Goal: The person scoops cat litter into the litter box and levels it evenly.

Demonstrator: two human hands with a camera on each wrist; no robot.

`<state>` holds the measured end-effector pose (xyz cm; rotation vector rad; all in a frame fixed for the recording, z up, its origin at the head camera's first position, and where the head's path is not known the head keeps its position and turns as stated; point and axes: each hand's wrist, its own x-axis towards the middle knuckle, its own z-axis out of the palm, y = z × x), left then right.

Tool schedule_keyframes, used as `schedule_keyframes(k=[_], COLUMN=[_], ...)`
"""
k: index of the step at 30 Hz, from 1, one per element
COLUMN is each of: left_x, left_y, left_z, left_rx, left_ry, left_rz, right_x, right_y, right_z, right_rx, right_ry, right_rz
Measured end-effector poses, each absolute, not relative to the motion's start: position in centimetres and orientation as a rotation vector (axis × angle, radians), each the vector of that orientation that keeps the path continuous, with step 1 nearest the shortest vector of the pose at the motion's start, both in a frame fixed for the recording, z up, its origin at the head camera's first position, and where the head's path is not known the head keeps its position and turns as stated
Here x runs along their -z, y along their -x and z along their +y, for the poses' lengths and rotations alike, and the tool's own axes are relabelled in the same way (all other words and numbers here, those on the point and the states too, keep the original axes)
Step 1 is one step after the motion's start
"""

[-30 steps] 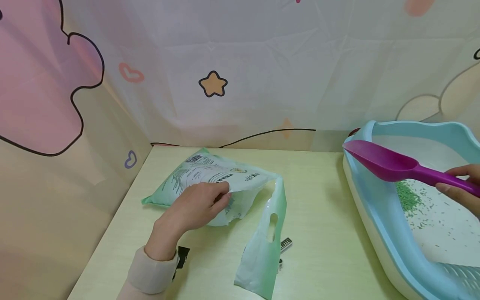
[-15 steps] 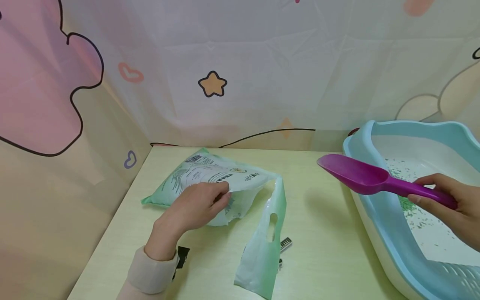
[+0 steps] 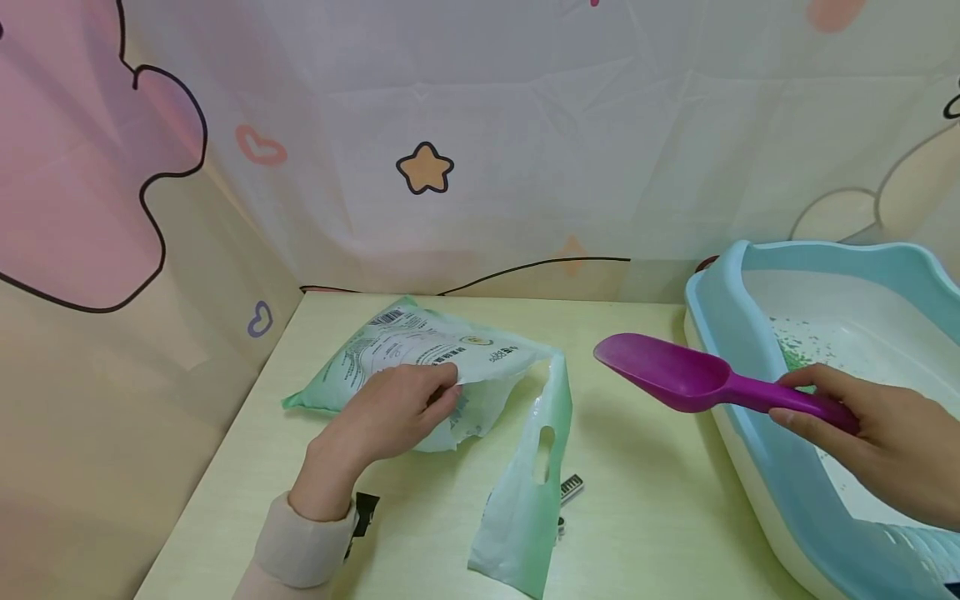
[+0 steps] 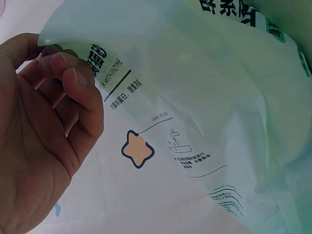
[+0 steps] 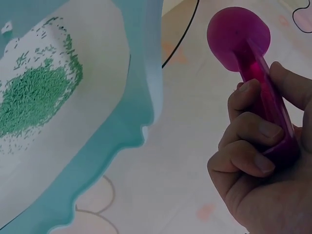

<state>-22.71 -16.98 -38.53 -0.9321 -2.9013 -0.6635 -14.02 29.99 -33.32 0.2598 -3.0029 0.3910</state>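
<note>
My left hand (image 3: 397, 408) pinches the torn upper edge of a pale green cat litter bag (image 3: 420, 337), which lies on its side on the table. The raised edge holds the bag's mouth partly apart; in the left wrist view the printed plastic (image 4: 229, 107) spreads away from the fingers. A purple scoop (image 3: 675, 371) is held level by its handle in my right hand (image 3: 877, 433), over the near side of the litter tray. Its bowl points left toward the bag and hangs above the table. No pellets show in the part of the bowl I can see.
A blue and white litter tray (image 3: 731, 367) stands at the right, with green pellets (image 5: 36, 97) heaped on its floor. A torn strip of bag with a handle hole (image 3: 521, 500) hangs toward the table front. Small metallic items (image 3: 572, 487) lie beside it.
My right hand has carried the purple scoop left and somewhat down, from over the tray to above the table beside it. My left hand and the bag have stayed in place.
</note>
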Motion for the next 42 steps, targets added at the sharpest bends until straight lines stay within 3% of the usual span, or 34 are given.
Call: schedule_keyframes(k=[42], left_x=[38.6], left_y=[22.8], left_z=[-17.0], left_rx=[0.659], left_ry=[0.939], left_rz=[-2.884], right_x=[34.5], right_y=[14.0], right_z=[24.1], right_rx=[-0.529], right_ry=[-0.570], right_rz=[-3.005])
